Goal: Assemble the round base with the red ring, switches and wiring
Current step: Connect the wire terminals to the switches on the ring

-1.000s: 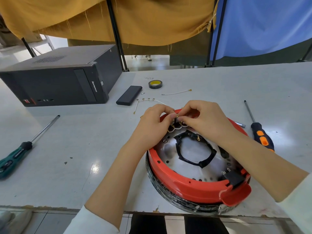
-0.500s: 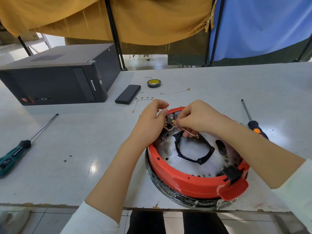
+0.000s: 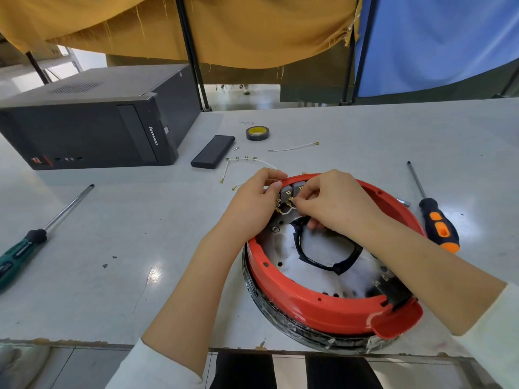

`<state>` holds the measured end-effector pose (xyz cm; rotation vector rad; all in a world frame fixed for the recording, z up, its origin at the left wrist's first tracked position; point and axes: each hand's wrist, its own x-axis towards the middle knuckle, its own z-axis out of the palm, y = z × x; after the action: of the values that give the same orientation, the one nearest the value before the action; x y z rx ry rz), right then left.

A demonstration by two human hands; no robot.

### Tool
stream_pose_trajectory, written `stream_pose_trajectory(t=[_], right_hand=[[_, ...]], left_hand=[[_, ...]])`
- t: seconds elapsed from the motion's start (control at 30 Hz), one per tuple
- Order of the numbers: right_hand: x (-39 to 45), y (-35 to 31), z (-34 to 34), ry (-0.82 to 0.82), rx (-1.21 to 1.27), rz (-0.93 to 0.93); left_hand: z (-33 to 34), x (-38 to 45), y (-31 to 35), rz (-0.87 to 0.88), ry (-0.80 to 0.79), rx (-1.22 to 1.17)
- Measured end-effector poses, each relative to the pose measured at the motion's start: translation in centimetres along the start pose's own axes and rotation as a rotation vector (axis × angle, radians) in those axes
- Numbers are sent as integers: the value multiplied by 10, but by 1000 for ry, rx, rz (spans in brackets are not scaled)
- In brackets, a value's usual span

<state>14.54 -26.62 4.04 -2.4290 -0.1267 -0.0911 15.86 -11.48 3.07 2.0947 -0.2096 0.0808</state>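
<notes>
Round base near the front edge of the pale counter, red ring seated on top of it. Grey switches set side by side against the far inner wall of the ring, brass terminals below them. Left hand curled over the ring's far rim, thumb and fingertips gripping the leftmost switch. Right hand beside it, grip closed in a pinch on what looks like the end of a thin white wire at the terminals, though the connector itself is too small to make out. Black taped loop lying on the perforated metal plate inside the ring.

Black desktop computer case on its side at far left, "lenovo" readable on the front panel. Black slab-shaped device just beside it, roll of black tape with yellow core further back. Spare white wires with brass lugs between device and ring. Green-handled screwdriver well left, orange-and-black screwdriver just right of the ring. Mustard and blue cloths hung behind.
</notes>
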Motion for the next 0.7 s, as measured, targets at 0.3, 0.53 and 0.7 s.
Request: stream_pose_trajectory(t=[0.3, 0.53, 0.7], right_hand=[[2, 0, 2, -15, -42, -10], [3, 0, 4, -10, -55, -29], [2, -2, 7, 6, -51, -45]], left_hand=[[1, 0, -1, -1, -7, -3], [1, 1, -2, 1, -11, -11], [1, 1, -3, -2, 36, 50]])
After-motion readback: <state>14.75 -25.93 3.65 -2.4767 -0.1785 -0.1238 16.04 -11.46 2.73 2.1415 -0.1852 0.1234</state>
